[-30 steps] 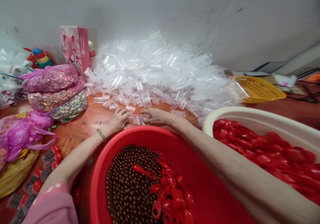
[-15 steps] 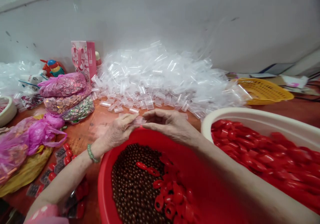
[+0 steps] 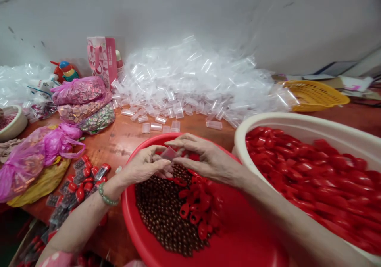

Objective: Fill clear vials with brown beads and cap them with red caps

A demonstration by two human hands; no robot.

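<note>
My left hand (image 3: 149, 163) grips a small clear plastic box (image 3: 169, 153) between thumb and fingers, above the red basin (image 3: 127, 215). From the other side, my right hand (image 3: 202, 156) is curled around the same box, thumb and fingertips at its edges; part of the box is hidden by the fingers. Below them the basin holds a heap of shiny dark brown beads (image 3: 166, 211). Several red plastic caps (image 3: 196, 207) with holes lie on the beads' right side.
A white tub (image 3: 247, 120) of red plastic parts stands at right. Behind rises a pile of clear boxes (image 3: 190, 80), with a yellow basket (image 3: 315, 94) beside it. Filled boxes with red caps (image 3: 80, 183) lie left, near pink bags (image 3: 80, 92) of small pieces.
Both hands have come from the basin's far rim to over the beads, bringing the clear box. The view has tilted downward, showing more filled boxes on the left.
</note>
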